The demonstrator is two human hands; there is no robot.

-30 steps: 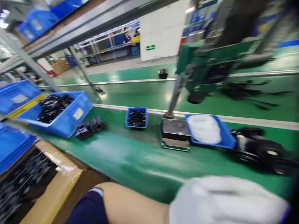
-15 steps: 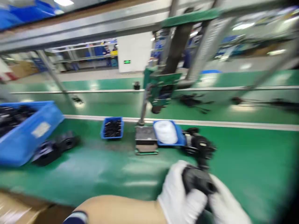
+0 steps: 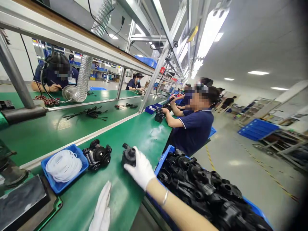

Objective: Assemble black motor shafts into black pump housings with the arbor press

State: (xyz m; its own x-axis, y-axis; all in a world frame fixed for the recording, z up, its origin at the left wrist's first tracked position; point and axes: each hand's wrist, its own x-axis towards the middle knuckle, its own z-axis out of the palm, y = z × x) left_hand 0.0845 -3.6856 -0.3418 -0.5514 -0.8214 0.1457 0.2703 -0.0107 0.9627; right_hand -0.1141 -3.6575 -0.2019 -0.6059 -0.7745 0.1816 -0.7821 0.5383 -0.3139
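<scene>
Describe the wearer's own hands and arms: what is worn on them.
Both hands wear plain white fabric gloves: left hand, right hand. The right glove ends at the wrist, where a thin silver bracelet sits; the forearm beyond it is bare, with no sleeve in view. Only the left glove shows, not the arm behind it.

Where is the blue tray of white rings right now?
The blue tray of white rings sits on the green bench at lower left of the head view, just left of a black part and beyond the flat left hand.
</scene>
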